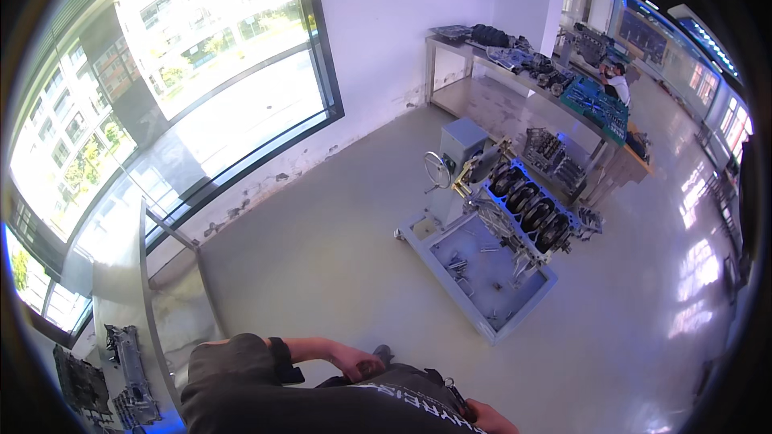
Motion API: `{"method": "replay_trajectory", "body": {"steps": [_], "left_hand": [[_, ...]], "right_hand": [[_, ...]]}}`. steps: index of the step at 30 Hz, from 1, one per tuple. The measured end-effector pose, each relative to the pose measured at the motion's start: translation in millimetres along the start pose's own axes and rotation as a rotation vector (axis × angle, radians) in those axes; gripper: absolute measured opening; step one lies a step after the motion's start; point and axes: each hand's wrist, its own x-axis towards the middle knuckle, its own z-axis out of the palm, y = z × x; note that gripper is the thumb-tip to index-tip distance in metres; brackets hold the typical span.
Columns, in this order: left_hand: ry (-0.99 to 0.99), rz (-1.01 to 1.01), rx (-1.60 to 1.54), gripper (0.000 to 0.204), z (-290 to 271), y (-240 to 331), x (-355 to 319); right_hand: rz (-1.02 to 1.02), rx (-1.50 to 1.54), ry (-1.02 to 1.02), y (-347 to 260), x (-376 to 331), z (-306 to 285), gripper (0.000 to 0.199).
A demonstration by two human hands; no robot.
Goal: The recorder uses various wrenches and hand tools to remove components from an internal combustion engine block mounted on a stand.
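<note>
While the person stands back from the engine block (pixel 527 209) on its stand, both hands hang empty, left hand (pixel 360 367) loosely curled, right hand (pixel 488 416) fingers indistinct.

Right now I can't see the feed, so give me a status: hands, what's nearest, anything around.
Left hand loosely curled, empty, against dark trousers. Right hand at frame edge, grip unclear. Grey engine block on stand across bare floor, untouched. Steel table to the left.
</note>
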Motion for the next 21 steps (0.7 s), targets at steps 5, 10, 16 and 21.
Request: {"method": "replay_trajectory", "body": {"steps": [5, 10, 16, 21], "left_hand": [[0.102, -0.027, -0.145, 0.068, 8.5, 17.4, -9.0], [0.156, 0.002, -0.214, 0.063, 11.1, 20.8, -14.2], [0.242, -0.118, 0.033, 0.066, 22.3, 60.0, -10.7], [0.212, -0.037, 0.009, 0.056, 27.7, 35.9, -0.1]], "right_hand": [[0.032, 0.146, -0.003, -55.5, -17.5, -3.9, 0.056], [-0.017, 0.268, 0.008, -15.9, -1.3, -2.0, 0.061], [0.111, 0.281, 0.133, 9.7, -3.5, 6.3, 0.044], [0.323, 0.336, 0.327, 58.9, -4.1, 16.5, 0.029]]}}
